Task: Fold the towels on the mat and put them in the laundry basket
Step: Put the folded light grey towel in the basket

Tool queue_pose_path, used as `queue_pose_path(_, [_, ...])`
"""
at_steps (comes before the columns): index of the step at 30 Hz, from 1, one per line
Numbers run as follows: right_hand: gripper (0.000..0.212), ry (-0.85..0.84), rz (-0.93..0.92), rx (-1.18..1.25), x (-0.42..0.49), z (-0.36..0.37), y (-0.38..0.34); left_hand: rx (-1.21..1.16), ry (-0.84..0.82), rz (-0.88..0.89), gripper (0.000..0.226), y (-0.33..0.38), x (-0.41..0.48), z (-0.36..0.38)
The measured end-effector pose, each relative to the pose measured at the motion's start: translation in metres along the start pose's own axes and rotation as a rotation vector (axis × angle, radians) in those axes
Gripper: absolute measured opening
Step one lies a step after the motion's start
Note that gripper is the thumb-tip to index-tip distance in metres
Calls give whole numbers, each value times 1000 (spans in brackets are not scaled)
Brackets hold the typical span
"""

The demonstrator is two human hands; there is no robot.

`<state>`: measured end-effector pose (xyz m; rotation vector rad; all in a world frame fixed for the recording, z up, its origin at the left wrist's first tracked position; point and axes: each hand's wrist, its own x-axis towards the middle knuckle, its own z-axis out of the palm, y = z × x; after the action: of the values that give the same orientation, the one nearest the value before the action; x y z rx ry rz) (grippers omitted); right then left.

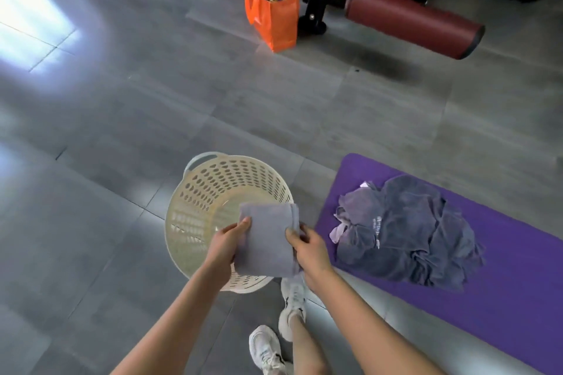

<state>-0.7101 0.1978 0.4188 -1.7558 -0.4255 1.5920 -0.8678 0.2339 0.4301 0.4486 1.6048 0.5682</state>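
Bare forearms [170, 323], white lace-up sneakers [265, 347]

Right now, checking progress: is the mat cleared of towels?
No, a crumpled pile of grey towels lies on the purple mat.

A folded grey cloth towel [268, 240] is held above the round perforated plastic laundry basket [195, 192], which is set left of the purple foam mat [502, 298]. A crumpled heap of grey towels [408, 234] is piled on the mat.
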Motion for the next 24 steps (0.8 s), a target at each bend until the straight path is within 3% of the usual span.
queue_pose_path(11, [22, -78, 228, -23, 179, 120, 36, 5, 153, -43, 27, -2, 197, -60])
queue_pose_path(20, [37, 47, 403, 77, 333, 167, 124, 278, 118, -9, 31, -50, 383, -69])
queue_pose_path(24, [39, 88, 397, 142, 400, 188, 179, 319, 104, 2, 34, -92, 470, -70])
